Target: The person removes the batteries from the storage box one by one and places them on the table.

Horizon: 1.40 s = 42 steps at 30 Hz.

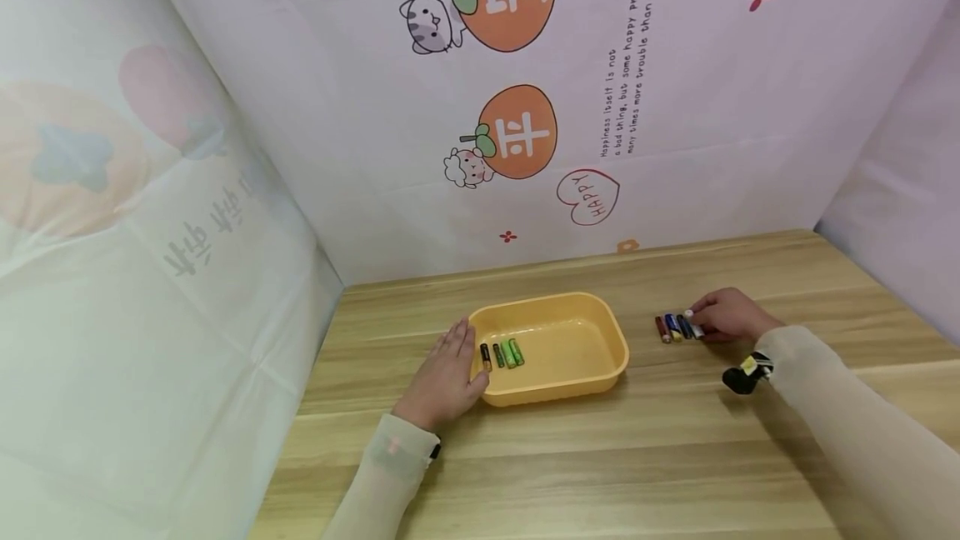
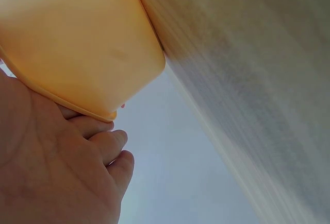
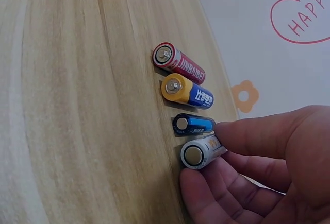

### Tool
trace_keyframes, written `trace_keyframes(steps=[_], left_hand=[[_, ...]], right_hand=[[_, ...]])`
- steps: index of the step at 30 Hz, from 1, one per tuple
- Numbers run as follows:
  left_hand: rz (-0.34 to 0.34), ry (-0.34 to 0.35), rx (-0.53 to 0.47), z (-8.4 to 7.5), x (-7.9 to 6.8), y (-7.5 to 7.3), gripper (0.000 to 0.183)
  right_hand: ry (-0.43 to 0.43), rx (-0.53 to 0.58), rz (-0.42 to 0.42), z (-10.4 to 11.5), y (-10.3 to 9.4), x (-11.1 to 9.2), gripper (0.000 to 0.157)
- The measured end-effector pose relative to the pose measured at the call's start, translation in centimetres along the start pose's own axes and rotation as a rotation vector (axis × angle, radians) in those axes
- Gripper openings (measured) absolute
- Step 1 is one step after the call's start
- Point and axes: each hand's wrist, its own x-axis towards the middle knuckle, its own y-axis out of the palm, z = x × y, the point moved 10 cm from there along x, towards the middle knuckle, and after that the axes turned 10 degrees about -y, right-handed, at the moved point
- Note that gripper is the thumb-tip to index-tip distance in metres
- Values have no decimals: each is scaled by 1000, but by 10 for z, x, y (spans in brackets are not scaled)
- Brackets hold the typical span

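left hand point(image 1: 442, 377) straight-fingered at left rim of yellow tray point(image 1: 573, 352), seemingly steadying it | right hand point(image 1: 727, 315) well apart, pinching silver-white battery point(image 3: 195, 155), row's right end on counter point(image 1: 600, 465), likely easiest grasp | red jinbaibei battery point(image 3: 180, 63), yellow-blue battery point(image 3: 188, 91), blue battery point(image 3: 195, 124) alongside | four batteries point(image 1: 507, 355) in tray's left end

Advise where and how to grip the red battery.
Pinch the red battery across mid-barrel, probably best from above on the tray side. It lies on its side, outermost of four: that flank looks free, while the yellow-blue battery sits close along the other.
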Motion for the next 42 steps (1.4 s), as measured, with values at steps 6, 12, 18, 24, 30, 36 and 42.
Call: trace_keyframes(steps=[6,12,18,24,30,36,42], left_hand=[[-8,5,-7,-1,0,0,73],[-9,8,-1,1,2,2,72],[-3,4,-3,1,2,3,72],[-4,9,-1,1,2,3,72],[-5,3,-16,1,3,3,72],[-8,8,-20,1,2,3,72],[-10,13,-18,1,3,2,72]], right_hand=[[-2,-4,-12,3,1,-2,34],[-3,-33,-13,0,1,0,34],[-8,-80,-5,0,1,1,35],[-8,-96,0,1,1,1,35],[0,-99,2,-2,-1,2,37],[-11,-127,-5,-1,-3,3,39],[9,-96,-3,1,-2,0,42]])
